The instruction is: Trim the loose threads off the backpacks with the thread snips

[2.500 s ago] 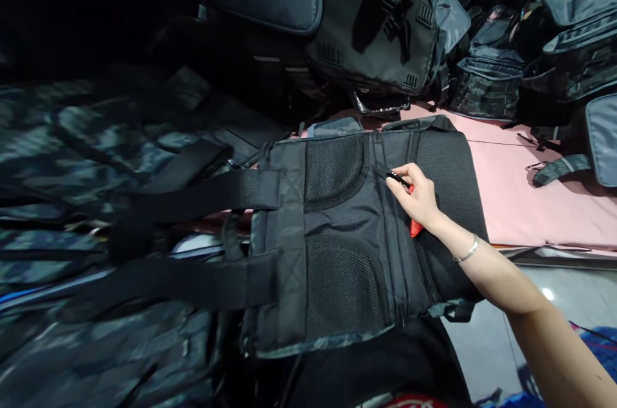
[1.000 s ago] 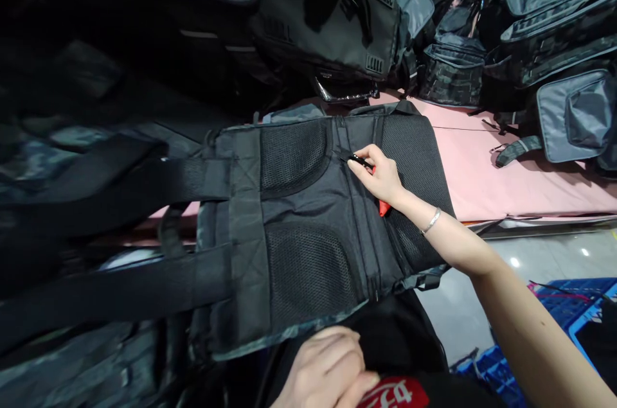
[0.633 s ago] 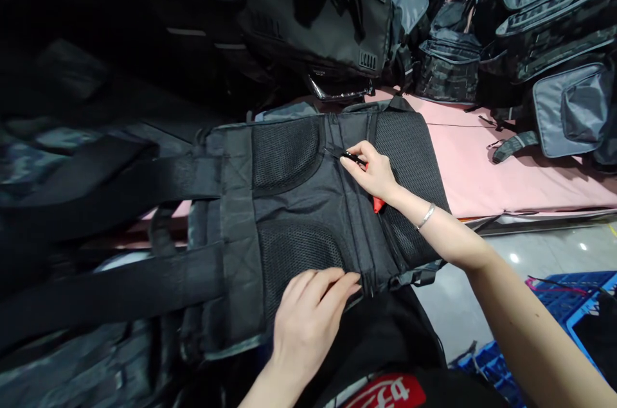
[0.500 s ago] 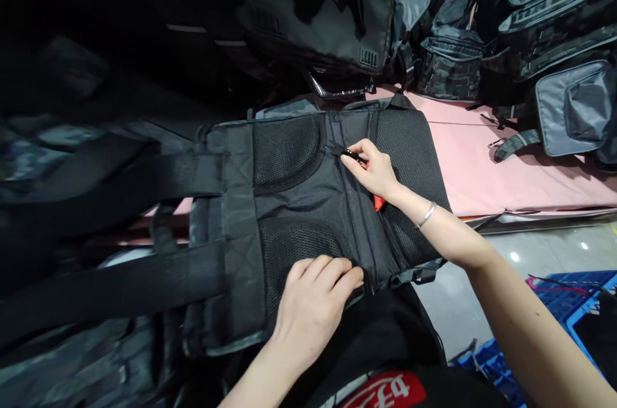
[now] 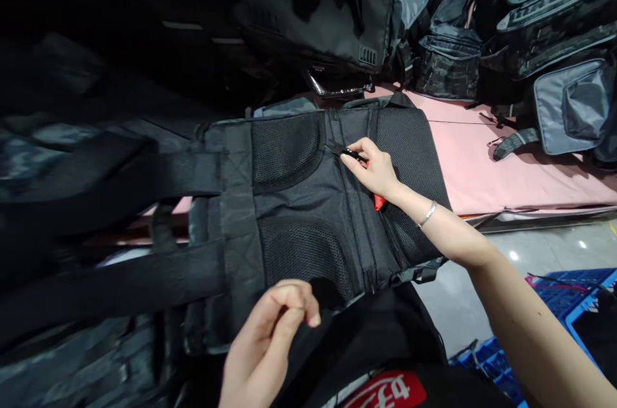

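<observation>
Light comes from ceiling strips at the top right corner, glaring off the glossy grey floor (image 5: 486, 279) and brightening the pink padded bench (image 5: 511, 170). The left half is very dim, its dark piled bags (image 5: 72, 138) smeared, probably by motion blur. Wide-angle distortion bends the edges.

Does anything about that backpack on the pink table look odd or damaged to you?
Nothing looks torn or spilled. The backpack lies back side up with its near end hanging off the pink table. The right hand holds a small red-handled tool against a seam, and the left hand pinches at the near edge.
</observation>
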Demonstrator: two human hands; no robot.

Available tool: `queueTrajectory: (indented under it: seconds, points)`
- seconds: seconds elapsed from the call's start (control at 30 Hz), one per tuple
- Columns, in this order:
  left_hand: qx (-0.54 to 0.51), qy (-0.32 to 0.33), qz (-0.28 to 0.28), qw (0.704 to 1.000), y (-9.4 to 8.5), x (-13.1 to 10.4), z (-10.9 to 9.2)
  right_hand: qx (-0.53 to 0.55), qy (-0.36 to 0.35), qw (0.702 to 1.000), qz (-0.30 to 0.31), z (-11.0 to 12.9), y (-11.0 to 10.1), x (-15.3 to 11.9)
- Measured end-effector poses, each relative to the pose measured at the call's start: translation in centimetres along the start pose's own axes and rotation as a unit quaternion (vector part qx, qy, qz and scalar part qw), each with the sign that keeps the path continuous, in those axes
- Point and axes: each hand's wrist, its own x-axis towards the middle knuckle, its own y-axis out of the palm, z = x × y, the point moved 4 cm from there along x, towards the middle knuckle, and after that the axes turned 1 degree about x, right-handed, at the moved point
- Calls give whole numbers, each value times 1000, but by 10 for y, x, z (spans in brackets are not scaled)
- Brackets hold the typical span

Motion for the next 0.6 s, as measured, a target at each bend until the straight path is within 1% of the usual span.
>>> queueTrajectory:
  seconds: [0.07, 0.1, 0.13, 0.17, 0.2, 0.23, 0.27, 0.3, 0.33, 0.37, 0.4, 0.43, 0.47, 0.5, 0.53, 0.57, 0.6]
  points:
    - [27, 24, 52, 998, 1, -9, -3, 5, -10, 1000, -8, 1, -1, -1]
    - [47, 37, 72, 996, -3, -12, -2, 9, -14, 1000, -15, 1, -1, -2]
    - [67, 45, 78, 994, -10, -15, -1, 12, -17, 1000, -19, 1, -1, -2]
    - [86, 47, 64, 993, -22, -16, 1, 15, -20, 999, -22, 1, -1, -3]
    - [112, 43, 26, 992, -39, -17, 4, 19, -23, 999, -24, 0, -1, -3]
    - [146, 32, -38, 988, -60, -16, 6, 22, -27, 999, -24, 0, -1, -4]
    - [192, 15, -114, 974, -82, -16, 9, 23, -32, 999, -24, 0, -1, -4]
    - [254, -2, -197, 947, -105, -17, 9, 22, -37, 999, -25, 1, -1, -4]
    - [325, -17, -262, 909, -123, -18, 9, 19, -42, 999, -27, 1, -2, -4]
    - [391, -26, -305, 868, -135, -18, 8, 13, -47, 998, -31, 2, -2, -5]
    - [448, -22, -325, 832, -140, -18, 6, 7, -50, 998, -34, 2, -2, -5]
    - [490, -9, -327, 808, -139, -17, 5, 2, -52, 998, -37, 2, -3, -5]
    - [516, 13, -317, 796, -132, -15, 4, -2, -54, 998, -40, 3, -3, -5]
    - [527, 39, -299, 794, -120, -14, 4, -5, -56, 998, -41, 3, -3, -5]
    - [531, 73, -272, 799, -105, -12, 5, -6, -58, 997, -42, 4, -3, -6]
    - [534, 111, -227, 807, -90, -9, 7, -7, -59, 997, -42, 4, -3, -6]
    - [538, 150, -161, 814, -74, -5, 10, -8, -60, 997, -40, 4, -3, -6]
